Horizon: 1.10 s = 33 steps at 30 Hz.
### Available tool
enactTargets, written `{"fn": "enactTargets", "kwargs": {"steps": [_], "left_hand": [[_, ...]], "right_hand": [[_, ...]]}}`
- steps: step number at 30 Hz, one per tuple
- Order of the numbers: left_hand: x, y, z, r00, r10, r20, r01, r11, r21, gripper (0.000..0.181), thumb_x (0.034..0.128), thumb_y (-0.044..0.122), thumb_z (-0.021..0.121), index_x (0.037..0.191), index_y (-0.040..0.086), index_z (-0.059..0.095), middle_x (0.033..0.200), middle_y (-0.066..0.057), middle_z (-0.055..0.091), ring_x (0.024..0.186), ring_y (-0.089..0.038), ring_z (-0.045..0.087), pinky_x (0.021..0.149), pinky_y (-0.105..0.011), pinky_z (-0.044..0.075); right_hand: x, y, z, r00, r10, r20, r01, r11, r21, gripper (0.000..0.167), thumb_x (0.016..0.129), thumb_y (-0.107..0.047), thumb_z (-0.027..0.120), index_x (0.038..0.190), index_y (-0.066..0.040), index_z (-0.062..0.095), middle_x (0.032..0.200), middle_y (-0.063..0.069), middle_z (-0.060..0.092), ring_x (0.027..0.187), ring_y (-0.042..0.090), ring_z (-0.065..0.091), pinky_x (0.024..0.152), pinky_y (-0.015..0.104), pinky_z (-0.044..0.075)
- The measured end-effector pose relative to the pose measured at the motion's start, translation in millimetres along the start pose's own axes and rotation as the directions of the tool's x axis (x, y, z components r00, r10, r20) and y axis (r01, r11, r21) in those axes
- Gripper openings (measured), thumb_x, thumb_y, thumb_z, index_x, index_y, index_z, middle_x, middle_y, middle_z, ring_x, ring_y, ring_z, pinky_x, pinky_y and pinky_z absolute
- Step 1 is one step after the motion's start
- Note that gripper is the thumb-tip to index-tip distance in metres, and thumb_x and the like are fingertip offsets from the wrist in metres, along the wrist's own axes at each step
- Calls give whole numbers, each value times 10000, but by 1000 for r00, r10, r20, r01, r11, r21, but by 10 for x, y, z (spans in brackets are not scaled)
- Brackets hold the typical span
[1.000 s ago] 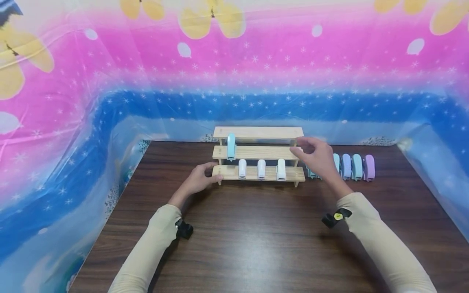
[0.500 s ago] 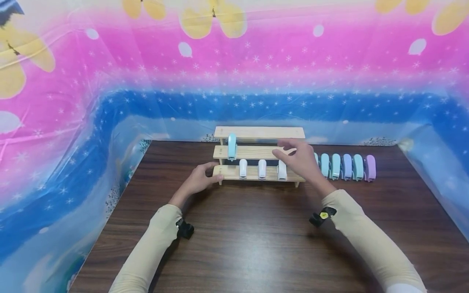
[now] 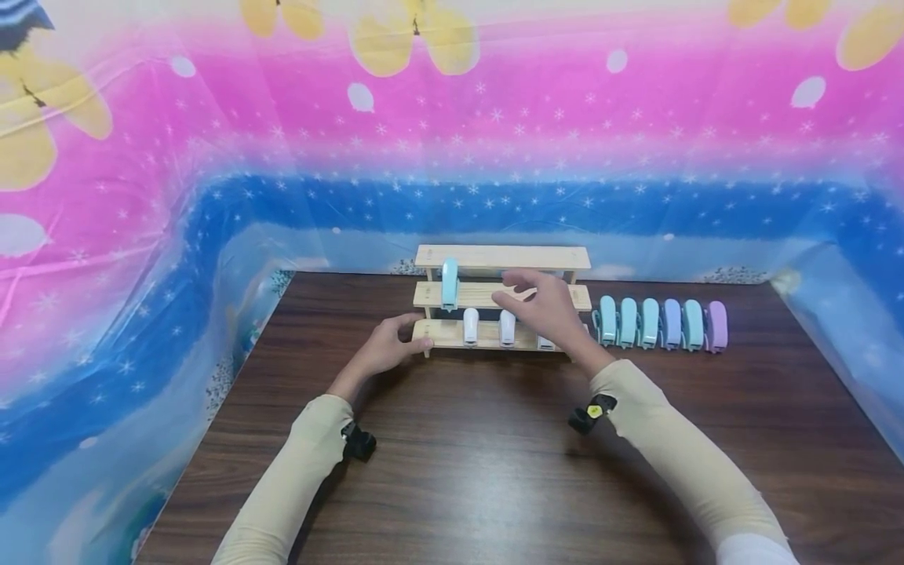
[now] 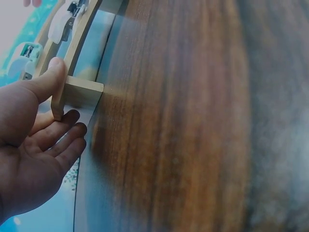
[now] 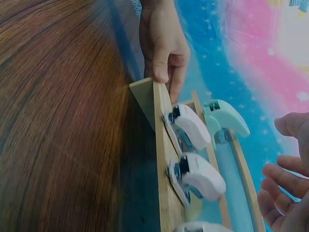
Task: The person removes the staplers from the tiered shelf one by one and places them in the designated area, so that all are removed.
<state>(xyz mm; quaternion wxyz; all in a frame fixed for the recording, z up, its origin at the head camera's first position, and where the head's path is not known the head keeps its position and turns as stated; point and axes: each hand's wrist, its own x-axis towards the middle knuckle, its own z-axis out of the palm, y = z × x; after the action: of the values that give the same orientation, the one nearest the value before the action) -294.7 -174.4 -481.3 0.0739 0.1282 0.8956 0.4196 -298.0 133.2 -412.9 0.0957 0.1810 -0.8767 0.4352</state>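
My left hand (image 3: 384, 345) grips the left end of the bottom shelf of a three-step wooden rack (image 3: 501, 256), thumb on top and fingers at the end and underneath. A teal stapler (image 3: 449, 284) stands at the left of the middle shelf. On the bottom shelf are white staplers, one at the left (image 3: 470, 327), one in the middle (image 3: 507, 328) and a third (image 3: 545, 343) mostly covered by my right hand (image 3: 547, 306). That hand hovers over the rack, right of the teal stapler. In the right wrist view its fingers (image 5: 285, 181) are spread, holding nothing.
Right of the rack, several staplers stand in a row on the dark wooden table (image 3: 452, 455): teal ones (image 3: 628, 322), a lavender one (image 3: 671, 324) and a purple one (image 3: 716, 326) at the end. A patterned cloth (image 3: 452, 157) hangs behind.
My right hand has moved left, from the rack's right end to above its middle, uncovering the teal staplers on the table. My left hand stays on the rack.
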Motion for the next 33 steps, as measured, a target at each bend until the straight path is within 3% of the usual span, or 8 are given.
{"fn": "enactTargets", "kwargs": {"steps": [15, 27, 33], "left_hand": [[-19, 15, -20, 1000, 0, 4, 0, 1000, -14, 658, 978, 346, 715, 1498, 14, 485, 1522, -188, 496, 1443, -354, 413, 1157, -573, 332], [-7, -3, -1, 1000, -3, 5, 4, 1000, -23, 653, 975, 356, 718, 1494, 29, 496, 1506, -179, 516, 1424, -343, 441, 1143, -564, 357], [-21, 10, -5, 1000, -2, 1, 2, 999, -32, 653, 971, 352, 724, 1489, 25, 499, 1490, -182, 532, 1408, -341, 462, 1139, -557, 365]], "right_hand": [[208, -196, 356, 998, 27, 51, -27, 1000, 9, 563, 923, -495, 726, 1330, -109, 676, 1224, 82, 722, 1084, 244, 675, 883, 438, 559], [342, -115, 564, 986, 127, 109, -133, 990, 46, 635, 905, -548, 726, 1371, -124, 645, 1259, 44, 710, 1133, 226, 668, 916, 427, 555], [388, -152, 632, 984, 139, 113, -145, 989, 42, 624, 907, -542, 727, 1353, -112, 654, 1214, 50, 729, 1110, 222, 681, 917, 420, 559]]}}
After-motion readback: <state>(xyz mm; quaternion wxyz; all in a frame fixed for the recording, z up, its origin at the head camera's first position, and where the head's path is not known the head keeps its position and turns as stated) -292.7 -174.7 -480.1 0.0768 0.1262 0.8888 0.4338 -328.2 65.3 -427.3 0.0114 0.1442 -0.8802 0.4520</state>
